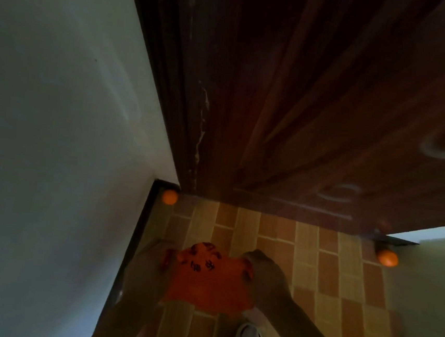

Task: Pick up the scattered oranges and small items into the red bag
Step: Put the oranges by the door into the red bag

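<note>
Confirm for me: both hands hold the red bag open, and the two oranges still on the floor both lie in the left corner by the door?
Not quite. Head view: only one orange lies in the left corner; the other orange lies at the door's right end. Both hands, left and right, hold the red bag.

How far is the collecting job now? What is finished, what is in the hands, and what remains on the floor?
Done: nothing can be confirmed; the inside of the red bag is not visible. In hand: the left hand and right hand both hold the bag by its edges. Left: one orange lies in the corner by the door frame, and another orange lies at the right wall. No small items show.
</note>
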